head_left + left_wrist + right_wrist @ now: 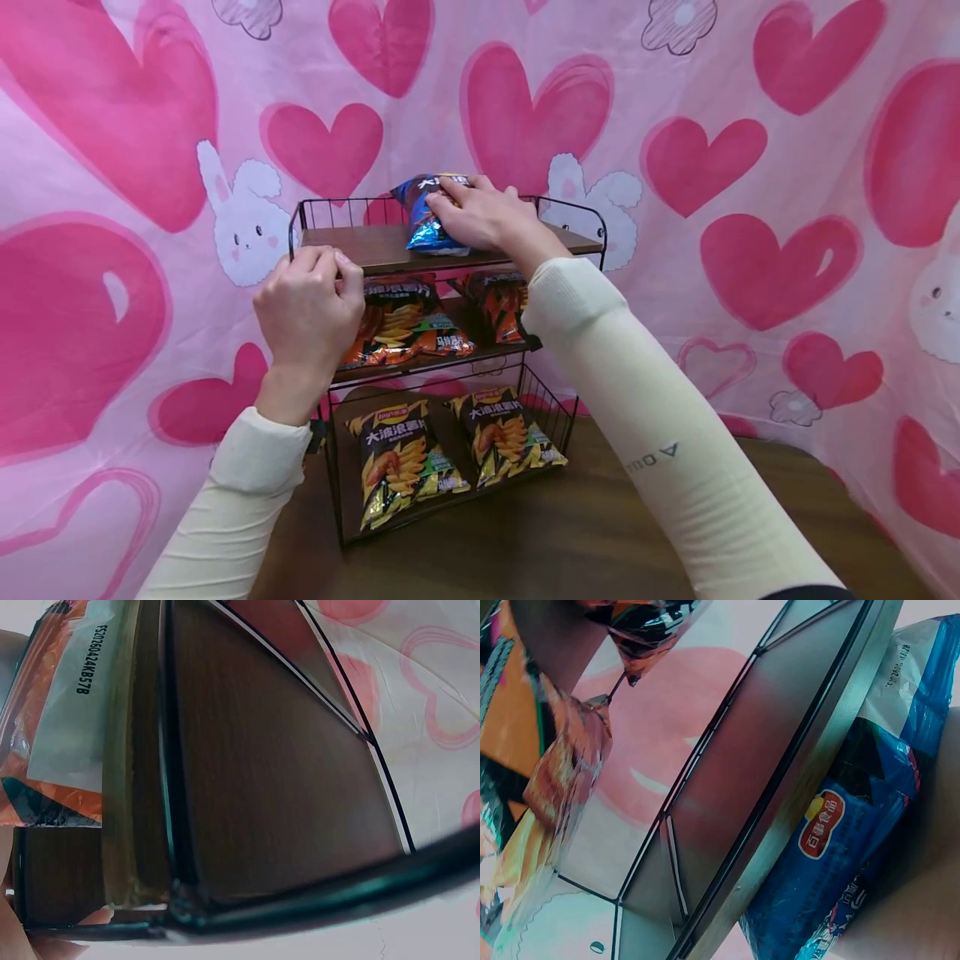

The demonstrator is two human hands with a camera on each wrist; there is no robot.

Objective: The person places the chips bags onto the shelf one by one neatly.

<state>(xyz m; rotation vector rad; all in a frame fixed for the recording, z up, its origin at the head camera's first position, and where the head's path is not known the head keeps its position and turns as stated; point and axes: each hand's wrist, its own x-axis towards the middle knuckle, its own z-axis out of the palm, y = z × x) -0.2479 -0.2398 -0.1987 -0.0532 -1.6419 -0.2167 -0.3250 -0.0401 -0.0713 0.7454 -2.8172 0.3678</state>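
Note:
A blue chip bag [431,229] lies on the wooden top shelf [345,242] of a black wire rack. My right hand [487,215] rests over it, fingers spread across its front. In the right wrist view the blue bag [817,847] sits against the shelf's edge [802,780], with part of my hand beside it. My left hand [311,300] has its fingers curled at the rack's front left corner. In the left wrist view its fingertips [64,949] touch the black metal rail [97,931]. An orange chip bag [56,750] shows beside the shelf board there.
On the middle shelf are an orange chip bag [397,321] and another orange bag [504,304]. Below them, a yellow-and-black chip bag [405,458] and its twin [506,433] lie in the bottom tier. The rack stands on a brown table [600,525] before a pink heart-patterned cloth [697,292].

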